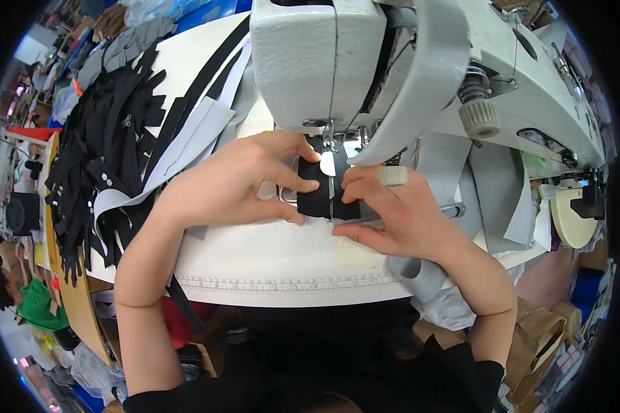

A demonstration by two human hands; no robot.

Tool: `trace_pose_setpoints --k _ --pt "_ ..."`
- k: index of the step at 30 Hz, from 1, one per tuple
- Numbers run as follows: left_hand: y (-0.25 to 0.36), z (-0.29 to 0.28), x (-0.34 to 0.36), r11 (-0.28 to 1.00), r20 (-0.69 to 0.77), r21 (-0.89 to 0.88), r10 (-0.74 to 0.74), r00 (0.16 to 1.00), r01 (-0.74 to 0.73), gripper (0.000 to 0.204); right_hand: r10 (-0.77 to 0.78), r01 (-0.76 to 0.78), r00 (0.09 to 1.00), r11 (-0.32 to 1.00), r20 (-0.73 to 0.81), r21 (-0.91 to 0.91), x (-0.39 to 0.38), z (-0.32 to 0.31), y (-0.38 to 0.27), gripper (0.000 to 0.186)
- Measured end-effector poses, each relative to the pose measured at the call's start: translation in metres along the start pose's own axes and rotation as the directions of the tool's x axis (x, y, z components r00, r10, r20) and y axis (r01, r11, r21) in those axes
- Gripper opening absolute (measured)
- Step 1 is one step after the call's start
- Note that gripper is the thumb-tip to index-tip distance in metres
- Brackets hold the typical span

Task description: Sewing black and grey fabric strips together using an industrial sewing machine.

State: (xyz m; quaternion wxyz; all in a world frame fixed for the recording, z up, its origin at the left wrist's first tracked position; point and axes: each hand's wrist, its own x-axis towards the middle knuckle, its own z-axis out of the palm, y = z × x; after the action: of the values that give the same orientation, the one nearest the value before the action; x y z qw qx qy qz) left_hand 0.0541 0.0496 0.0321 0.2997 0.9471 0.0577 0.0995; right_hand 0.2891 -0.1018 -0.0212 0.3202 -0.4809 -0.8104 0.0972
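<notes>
1. Head view: black fabric (313, 202) lies on a white sewing table (255, 265), at the presser foot (330, 143).
2. Left hand (244, 175), fingers spread, touches its left side.
3. Right hand (406, 210) meets its right edge; whether it pinches, I cannot tell from here.
4. Black strips (110, 148) heap at left; grey cloth (499, 196) lies right, near the sewing machine (310, 69).

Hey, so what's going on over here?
A person is working at a white sewing machine with both hands. The left hand has fingertips on the left part of some black fabric near the presser foot; the right hand has fingers at its right side. A pile of black strips lies off to the left.
</notes>
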Motion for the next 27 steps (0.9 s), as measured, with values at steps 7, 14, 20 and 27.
trace_pose_setpoints --k 7,14,20,27 --pt "-0.019 0.008 0.015 0.760 -0.045 -0.434 -0.555 0.831 0.484 0.020 -0.161 0.139 0.985 0.955 -0.065 -0.262 0.006 0.016 -0.014 0.045" --pt "-0.027 0.033 0.014 0.965 -0.217 0.047 -0.244 0.945 0.260 0.017 -0.245 0.205 0.961 0.943 -0.130 -0.263 0.005 0.023 -0.012 0.023" --pt "-0.033 0.043 0.022 0.921 -0.244 0.132 -0.327 0.913 0.366 0.020 -0.279 0.199 0.937 0.922 -0.213 -0.332 0.001 0.023 -0.005 0.028" --pt "-0.060 0.063 0.037 0.925 -0.469 0.242 -0.155 0.869 0.295 0.026 -0.112 0.045 0.973 0.951 -0.204 -0.307 0.012 0.022 -0.001 0.018"
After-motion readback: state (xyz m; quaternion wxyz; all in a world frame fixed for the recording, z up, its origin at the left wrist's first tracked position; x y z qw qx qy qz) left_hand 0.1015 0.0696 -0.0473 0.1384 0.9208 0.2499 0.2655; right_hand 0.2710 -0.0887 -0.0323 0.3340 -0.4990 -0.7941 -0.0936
